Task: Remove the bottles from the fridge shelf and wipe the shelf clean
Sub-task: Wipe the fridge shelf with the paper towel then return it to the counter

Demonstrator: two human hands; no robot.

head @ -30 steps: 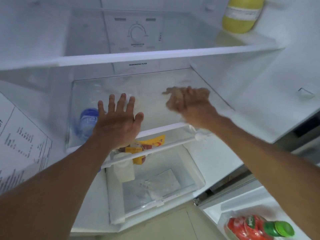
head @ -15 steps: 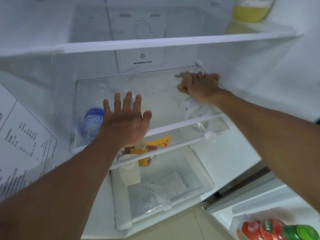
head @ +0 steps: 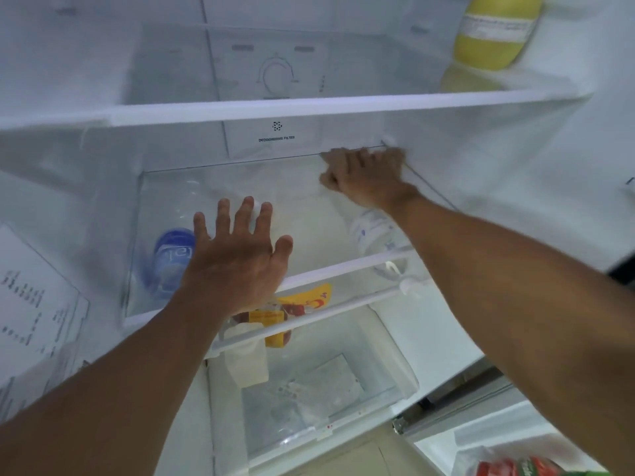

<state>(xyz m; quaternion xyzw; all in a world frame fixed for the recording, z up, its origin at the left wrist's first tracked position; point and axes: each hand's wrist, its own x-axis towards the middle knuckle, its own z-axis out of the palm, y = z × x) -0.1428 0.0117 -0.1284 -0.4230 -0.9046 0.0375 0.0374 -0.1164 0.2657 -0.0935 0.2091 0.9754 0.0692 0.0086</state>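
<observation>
Inside an open fridge, the left hand (head: pixel 237 255) lies flat, fingers spread, on the front of the glass shelf (head: pixel 302 214). The right hand (head: pixel 366 173) presses curled fingers into the shelf's far right corner (whether it holds a cloth cannot be told). Two bottles are visible through the glass below: blue-labelled (head: pixel 170 259) at left, clear (head: pixel 374 235) at right.

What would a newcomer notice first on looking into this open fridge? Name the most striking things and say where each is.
Two bare arms reach onto the glass shelf: the left hand spread flat near its front, the right hand pressed into the back right corner. A yellow bottle stands at the top right.
</observation>
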